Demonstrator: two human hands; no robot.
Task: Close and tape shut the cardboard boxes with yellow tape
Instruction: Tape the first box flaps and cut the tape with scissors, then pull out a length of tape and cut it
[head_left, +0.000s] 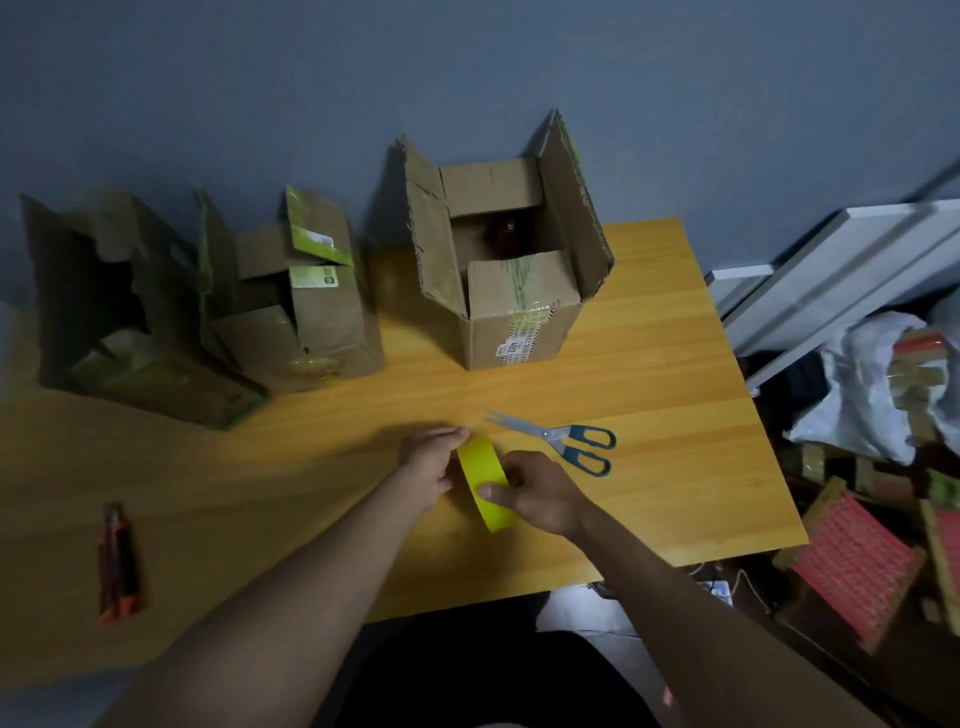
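Note:
A roll of yellow tape (485, 480) stands on edge above the wooden table (675, 415), held between both hands. My left hand (428, 462) grips its left side, fingers curled round the rim. My right hand (537, 491) grips the right side, thumb pressed on the tape's outer face. Three cardboard boxes stand along the back with flaps open: a large one (519, 332) at centre right, a middle one (306, 332) with green labels, and a crumpled one (130, 332) at far left.
Blue-handled scissors (563, 439) lie just right of the tape, blades pointing left. An orange utility knife (117, 564) lies at the table's front left. White boards (841, 270) and a pile of bags and red packs (857, 566) crowd the floor on the right.

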